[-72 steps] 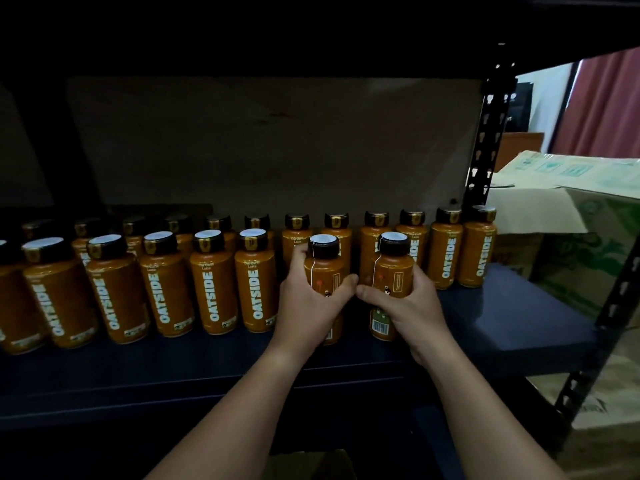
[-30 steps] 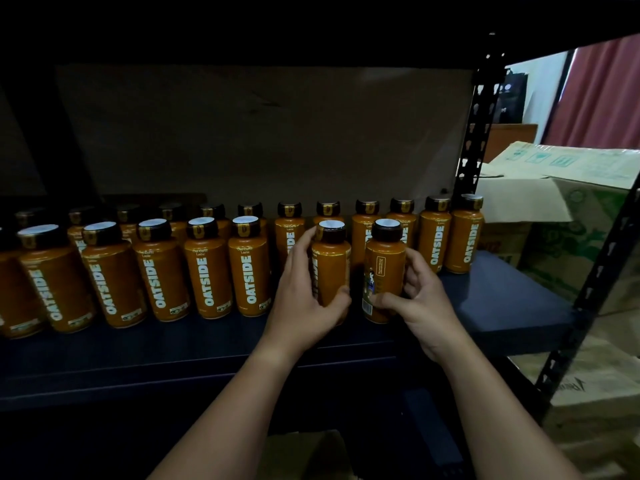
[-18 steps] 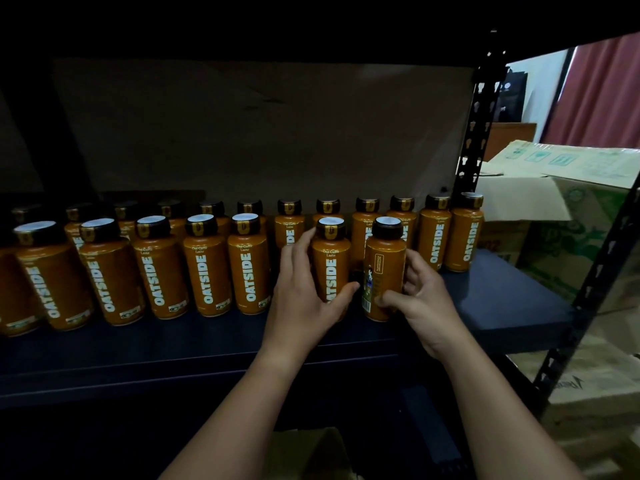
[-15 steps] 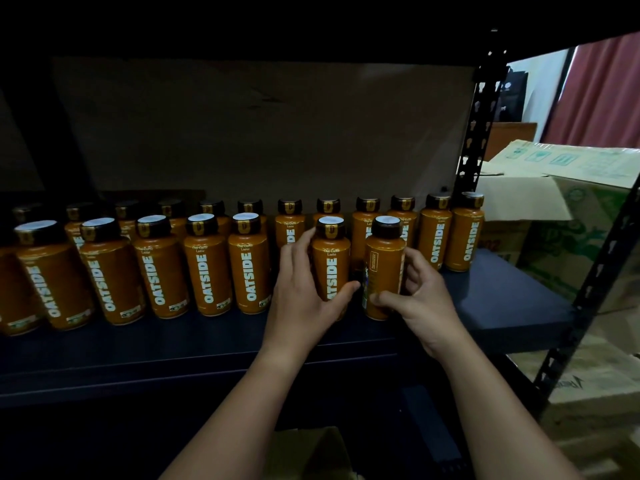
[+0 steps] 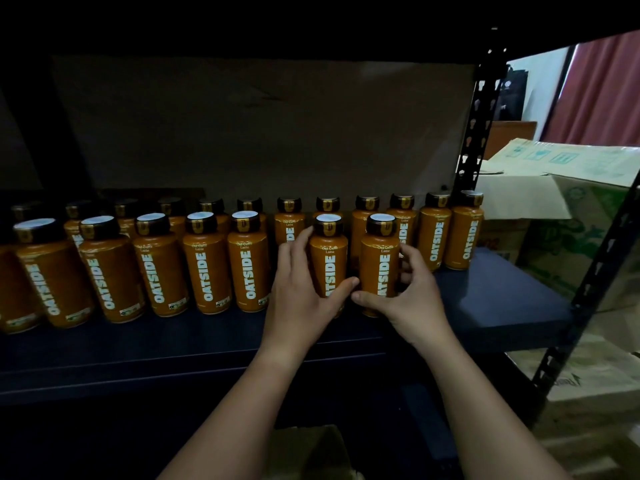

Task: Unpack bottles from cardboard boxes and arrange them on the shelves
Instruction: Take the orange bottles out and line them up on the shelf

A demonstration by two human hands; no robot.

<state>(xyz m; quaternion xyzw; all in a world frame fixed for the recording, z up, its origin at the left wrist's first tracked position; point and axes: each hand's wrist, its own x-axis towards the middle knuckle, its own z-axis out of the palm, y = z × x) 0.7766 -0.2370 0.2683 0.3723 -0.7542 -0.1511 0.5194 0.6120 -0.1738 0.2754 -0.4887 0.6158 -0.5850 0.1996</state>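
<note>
Dim shelf [image 5: 502, 299] holds two rows of orange bottles. Front bottle [image 5: 329, 261], gripped by the left hand [image 5: 301, 299], and its neighbour bottle [image 5: 379, 268], gripped by the right hand [image 5: 412, 303], have been turned so both labels now face out; the front row likely extends rightward next, beside the cardboard box [image 5: 568, 216].

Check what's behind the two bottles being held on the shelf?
Behind the left-held bottle and right-held bottle stands the back row of bottles, caps and upper labels showing. Their lower halves are hidden by both bottles, the left hand and right hand.
</note>
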